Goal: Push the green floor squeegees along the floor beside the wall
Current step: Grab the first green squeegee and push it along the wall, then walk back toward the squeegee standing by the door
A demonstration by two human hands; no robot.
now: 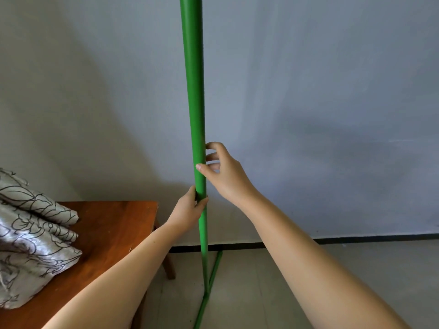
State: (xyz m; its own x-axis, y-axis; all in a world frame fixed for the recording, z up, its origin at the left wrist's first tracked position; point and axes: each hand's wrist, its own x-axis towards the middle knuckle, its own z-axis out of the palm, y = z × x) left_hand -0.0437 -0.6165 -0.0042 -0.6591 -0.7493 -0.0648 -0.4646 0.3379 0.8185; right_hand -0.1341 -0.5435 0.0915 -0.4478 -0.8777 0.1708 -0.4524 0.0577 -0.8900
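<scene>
A green floor squeegee stands nearly upright in front of me, its long handle (pixel 193 91) running from the top edge down to the floor. Its narrow green blade (pixel 210 288) lies on the pale tiles, slanting from the wall's foot toward the bottom edge. My left hand (pixel 190 210) is wrapped around the handle low down. My right hand (pixel 222 172) sits just above it, thumb pressed on the handle and fingers loosely curled behind it, only partly closed.
A grey-white wall (pixel 308 91) with a dark skirting strip (pixel 332 241) rises right behind the squeegee. A brown wooden table (pixel 114 233) stands at the left, close to the handle, bearing folded patterned fabric (pixel 31 233). Pale floor tiles (pixel 273 281) extend to the right.
</scene>
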